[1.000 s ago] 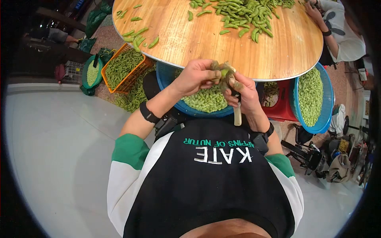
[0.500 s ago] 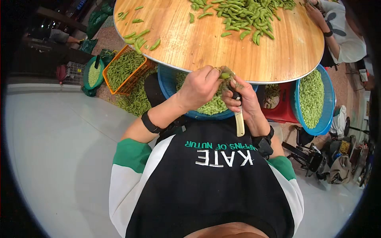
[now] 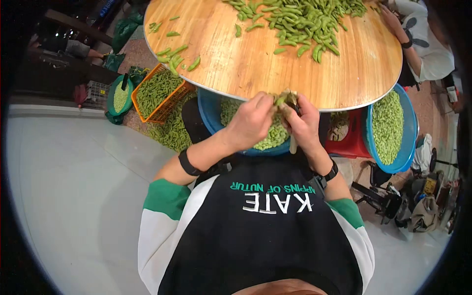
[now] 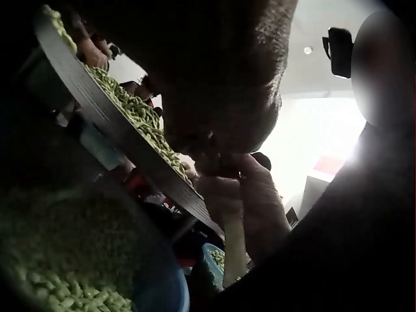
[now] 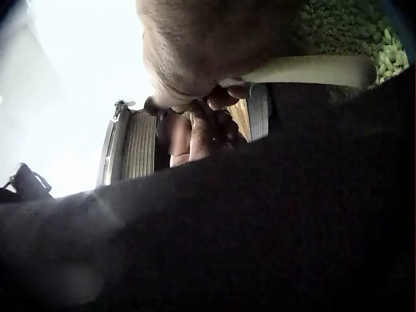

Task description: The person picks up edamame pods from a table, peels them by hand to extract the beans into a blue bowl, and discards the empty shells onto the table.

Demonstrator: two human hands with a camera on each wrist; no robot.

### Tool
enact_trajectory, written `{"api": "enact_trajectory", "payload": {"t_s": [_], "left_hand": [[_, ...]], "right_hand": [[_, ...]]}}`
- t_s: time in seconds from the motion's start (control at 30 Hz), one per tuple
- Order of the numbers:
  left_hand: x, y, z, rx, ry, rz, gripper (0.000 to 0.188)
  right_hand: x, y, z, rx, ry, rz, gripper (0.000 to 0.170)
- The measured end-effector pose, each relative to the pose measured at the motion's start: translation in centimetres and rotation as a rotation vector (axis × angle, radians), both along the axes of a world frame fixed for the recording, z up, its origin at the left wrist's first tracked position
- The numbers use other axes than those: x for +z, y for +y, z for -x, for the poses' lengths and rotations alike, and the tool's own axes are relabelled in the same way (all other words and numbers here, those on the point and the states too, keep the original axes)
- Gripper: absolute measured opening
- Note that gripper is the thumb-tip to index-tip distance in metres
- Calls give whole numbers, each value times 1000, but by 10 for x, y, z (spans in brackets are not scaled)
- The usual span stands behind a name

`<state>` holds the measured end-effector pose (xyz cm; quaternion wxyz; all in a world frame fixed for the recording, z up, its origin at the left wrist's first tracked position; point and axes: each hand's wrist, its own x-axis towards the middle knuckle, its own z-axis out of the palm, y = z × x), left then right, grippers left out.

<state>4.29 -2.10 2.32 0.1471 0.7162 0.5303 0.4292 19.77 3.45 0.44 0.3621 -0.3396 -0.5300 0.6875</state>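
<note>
At the near edge of the round wooden table [image 3: 236,64], both hands meet at a green bean pod [image 3: 281,101]. My left hand [image 3: 251,123], its back towards the head camera, pinches at the pod with curled fingers. Opposite it, my right hand [image 3: 306,127] has its thumb against the pod. That hand also grips a tool by its cream handle [image 5: 312,70], which points back towards the body; the tool's working end is hidden by the fingers. Below the hands is a blue basin [image 3: 209,110] of shelled green beans [image 3: 273,138].
Whole pods [image 3: 309,24] are heaped on the far side of the table, with a few strays at left. An orange crate [image 3: 160,114] of pods stands on the left. Another blue basket [image 3: 412,120] of beans sits right, beside a red stool [image 3: 355,135]. Another person [image 3: 418,54] sits at far right.
My left hand has turned so its back now covers more of the work. In the right hand the cream handle shows less than half a second ago. The head view has shifted slightly.
</note>
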Motion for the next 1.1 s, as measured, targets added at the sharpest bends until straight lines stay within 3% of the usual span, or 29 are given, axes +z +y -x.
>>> {"api": "enact_trajectory", "payload": {"t_s": [0.1,0.23,0.3,0.37,0.53,0.67,0.73,0.83,0.97,1.1], "left_hand": [[9,-12,11,-24,148,-14,21],[13,-25,21,3,153,1,20],[11,-25,21,17,80,66,19],[12,-23,20,26,11,126,18],[17,-20,15,-53,107,25,16],[29,-21,28,-36,189,42,16],[41,-19,41,116,-69,185,24],[45,-9,41,169,-291,293,28],[32,-5,29,96,-178,228,26],[33,-7,22,66,-36,188,21]], "right_hand": [[-10,5,-2,-7,-266,-298,20],[-8,-1,5,108,-188,-257,23],[-10,-6,14,3,-106,-505,26],[-7,-4,14,1,-95,-461,27],[-3,2,5,-29,-181,-402,21],[0,8,2,28,-262,-489,14],[-3,15,-1,38,-240,-388,18],[0,10,7,36,-71,-399,24],[10,8,20,-60,-34,-444,28],[12,9,19,2,-96,-403,23]]}}
